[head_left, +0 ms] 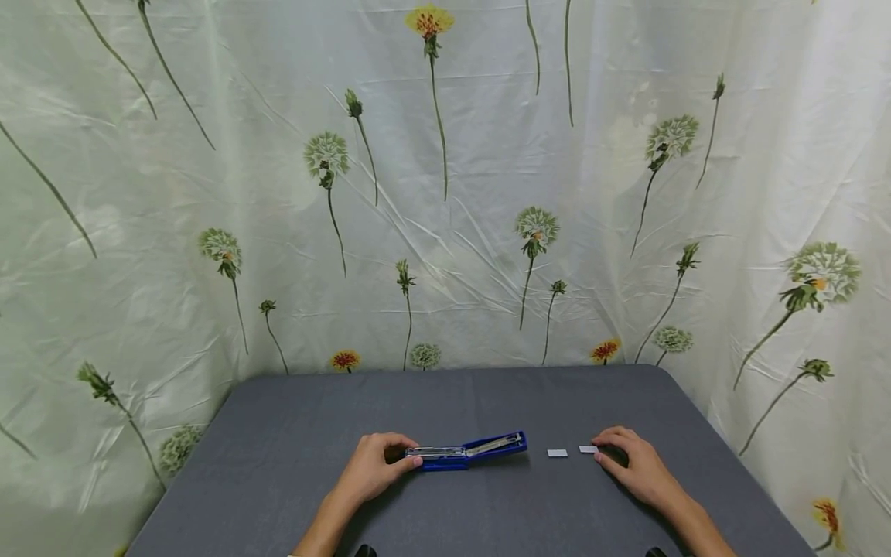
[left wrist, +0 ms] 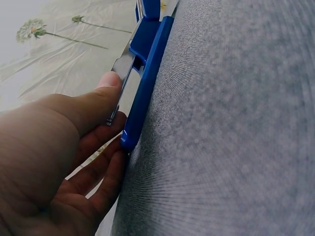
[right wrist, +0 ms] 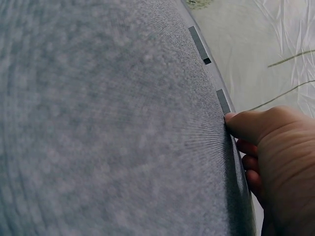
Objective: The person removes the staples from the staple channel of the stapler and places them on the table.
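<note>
A blue stapler lies on the table with its top cover swung back to the right, the metal inside showing. My left hand grips its left end. In the left wrist view, the thumb is on the metal magazine while fingertips touch the tip of the blue base. Farther right, two short grey staple strips lie side by side. The right hand pinches the right-hand strip by its end between thumb and fingers. The other strip lies untouched between it and the stapler.
Grey cloth covers the table. Behind it and at both sides hangs a pale curtain printed with dandelions. Two small dark objects show at the bottom edge of the head view.
</note>
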Demonstrator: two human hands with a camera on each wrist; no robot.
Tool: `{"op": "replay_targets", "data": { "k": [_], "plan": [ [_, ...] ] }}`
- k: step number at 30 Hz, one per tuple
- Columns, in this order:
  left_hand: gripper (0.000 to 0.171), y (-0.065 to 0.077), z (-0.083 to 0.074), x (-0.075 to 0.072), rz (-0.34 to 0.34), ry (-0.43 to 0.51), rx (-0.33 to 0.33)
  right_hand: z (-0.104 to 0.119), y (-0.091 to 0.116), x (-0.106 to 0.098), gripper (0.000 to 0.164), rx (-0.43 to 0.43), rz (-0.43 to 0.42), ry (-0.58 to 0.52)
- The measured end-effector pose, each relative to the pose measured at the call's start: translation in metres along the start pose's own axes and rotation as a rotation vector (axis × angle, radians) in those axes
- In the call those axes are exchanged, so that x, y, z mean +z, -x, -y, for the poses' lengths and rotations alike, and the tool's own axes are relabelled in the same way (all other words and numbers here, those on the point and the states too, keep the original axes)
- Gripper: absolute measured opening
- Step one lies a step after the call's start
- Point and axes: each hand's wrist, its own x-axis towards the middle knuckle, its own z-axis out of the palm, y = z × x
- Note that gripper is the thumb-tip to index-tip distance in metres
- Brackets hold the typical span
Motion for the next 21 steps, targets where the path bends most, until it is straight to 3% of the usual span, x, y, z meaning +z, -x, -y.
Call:
{"op": "replay_targets", "data": {
  "k": [21],
  "plan": [
    [0.021, 0.002, 0.012, -0.006, 0.02, 0.011, -0.002, 0.008, 0.0, 0.007, 0.023, 0.032, 0.001, -0.029]
  ]
}}
